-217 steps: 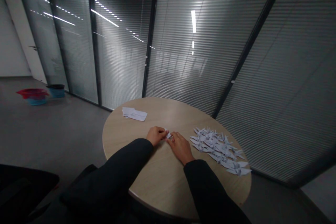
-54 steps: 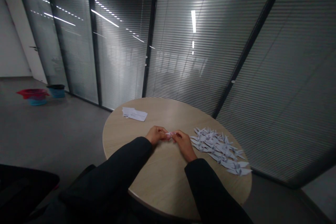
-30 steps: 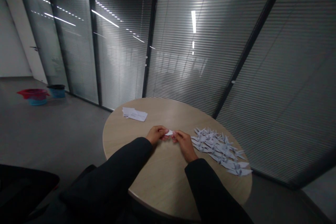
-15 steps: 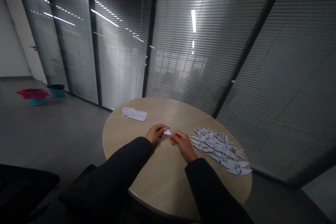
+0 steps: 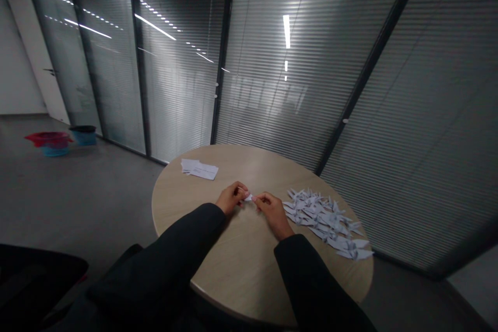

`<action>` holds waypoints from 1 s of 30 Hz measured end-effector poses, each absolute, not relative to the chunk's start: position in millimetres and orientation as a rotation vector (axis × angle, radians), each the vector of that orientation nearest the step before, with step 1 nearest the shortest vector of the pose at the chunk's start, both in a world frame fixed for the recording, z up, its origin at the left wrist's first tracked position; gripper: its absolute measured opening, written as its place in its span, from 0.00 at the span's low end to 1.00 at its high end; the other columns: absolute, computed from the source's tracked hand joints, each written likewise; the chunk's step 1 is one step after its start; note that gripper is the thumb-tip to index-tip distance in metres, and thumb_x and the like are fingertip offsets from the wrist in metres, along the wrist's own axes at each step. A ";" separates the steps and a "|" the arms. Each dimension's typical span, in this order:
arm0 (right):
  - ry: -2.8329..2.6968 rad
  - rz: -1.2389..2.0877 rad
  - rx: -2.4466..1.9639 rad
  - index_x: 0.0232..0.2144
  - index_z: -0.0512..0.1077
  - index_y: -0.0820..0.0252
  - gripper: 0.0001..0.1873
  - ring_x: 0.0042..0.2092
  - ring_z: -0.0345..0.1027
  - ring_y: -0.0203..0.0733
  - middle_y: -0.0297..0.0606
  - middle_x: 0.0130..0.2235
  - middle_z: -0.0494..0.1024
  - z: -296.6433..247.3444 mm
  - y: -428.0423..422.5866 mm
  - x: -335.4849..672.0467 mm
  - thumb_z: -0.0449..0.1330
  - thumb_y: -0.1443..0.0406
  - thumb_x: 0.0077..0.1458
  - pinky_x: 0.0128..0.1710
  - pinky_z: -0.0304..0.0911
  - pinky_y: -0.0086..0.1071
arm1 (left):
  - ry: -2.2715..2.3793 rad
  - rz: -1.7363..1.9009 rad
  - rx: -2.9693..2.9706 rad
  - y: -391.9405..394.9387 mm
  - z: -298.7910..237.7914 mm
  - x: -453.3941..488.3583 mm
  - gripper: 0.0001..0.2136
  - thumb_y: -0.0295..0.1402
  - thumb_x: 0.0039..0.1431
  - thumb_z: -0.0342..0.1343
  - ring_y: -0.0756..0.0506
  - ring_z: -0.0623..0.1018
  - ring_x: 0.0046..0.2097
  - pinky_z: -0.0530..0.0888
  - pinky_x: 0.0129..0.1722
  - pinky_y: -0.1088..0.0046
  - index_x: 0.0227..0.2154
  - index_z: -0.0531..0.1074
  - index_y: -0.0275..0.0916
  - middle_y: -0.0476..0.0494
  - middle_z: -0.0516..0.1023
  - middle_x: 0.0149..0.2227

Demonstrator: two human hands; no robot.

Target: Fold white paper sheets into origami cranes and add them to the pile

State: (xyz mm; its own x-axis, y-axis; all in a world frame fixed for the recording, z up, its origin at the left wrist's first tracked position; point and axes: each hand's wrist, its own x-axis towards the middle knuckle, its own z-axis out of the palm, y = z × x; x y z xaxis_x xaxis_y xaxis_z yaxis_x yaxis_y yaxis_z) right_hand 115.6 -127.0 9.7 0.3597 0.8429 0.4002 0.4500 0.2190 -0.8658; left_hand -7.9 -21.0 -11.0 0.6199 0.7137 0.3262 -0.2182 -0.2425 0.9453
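Note:
A small folded white paper (image 5: 249,198) is pinched between my two hands, above the middle of the round wooden table (image 5: 249,264). My left hand (image 5: 232,198) grips its left end with thumb and fingers. From the other side, my right hand (image 5: 271,210) holds the right end between thumb and forefinger. Fingertips cover much of the paper, so its exact folded shape is hard to make out. To the right of my right hand lies a pile of folded paper cranes (image 5: 324,220). Beyond my left hand rests a small stack of white paper slips (image 5: 199,169), the top ones printed with faint text.
A glass partition with blinds (image 5: 268,109) stands just behind the table. On the floor at the far left are a blue bucket with a red liner (image 5: 52,145) and another blue bucket with a black liner (image 5: 84,135). A dark object (image 5: 35,280) fills the lower left.
Less of the white paper shows between my fingertips now, and its visible outline has changed. My left fingers have shifted slightly; both arms stay in place.

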 end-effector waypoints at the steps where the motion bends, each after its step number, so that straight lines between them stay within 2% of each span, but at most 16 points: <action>1: -1.255 0.411 -1.411 0.22 0.70 0.61 0.14 0.24 0.61 0.35 0.31 0.20 0.68 10.3 -127.3 115.3 0.61 0.55 0.44 0.26 0.56 0.28 | 0.418 0.902 1.577 -21.3 -10.3 -7.9 0.20 0.47 0.43 0.61 0.51 0.70 0.26 0.71 0.24 0.75 0.31 0.68 0.34 0.49 0.68 0.24; 8: -1.246 0.445 -1.376 0.23 0.72 0.61 0.14 0.25 0.61 0.35 0.32 0.22 0.70 9.4 -127.0 116.0 0.61 0.55 0.45 0.27 0.56 0.28 | 0.350 0.755 1.460 -28.1 -2.2 -8.5 0.25 0.51 0.39 0.62 0.47 0.74 0.34 0.72 0.31 0.72 0.32 0.72 0.32 0.40 0.74 0.31; 20: -1.226 0.489 -1.306 0.24 0.72 0.61 0.14 0.26 0.62 0.36 0.32 0.23 0.71 6.7 -126.7 117.2 0.62 0.55 0.44 0.28 0.57 0.29 | 0.285 0.629 1.428 -30.9 2.2 -10.7 0.28 0.51 0.37 0.63 0.44 0.76 0.35 0.72 0.36 0.67 0.33 0.76 0.29 0.35 0.78 0.33; 30: -1.223 0.484 -1.304 0.23 0.72 0.61 0.17 0.27 0.63 0.37 0.33 0.23 0.72 8.4 -127.1 116.7 0.62 0.52 0.43 0.29 0.58 0.29 | 0.321 0.626 1.442 -31.5 2.5 -10.0 0.26 0.52 0.37 0.62 0.44 0.77 0.34 0.72 0.36 0.67 0.29 0.77 0.29 0.34 0.78 0.31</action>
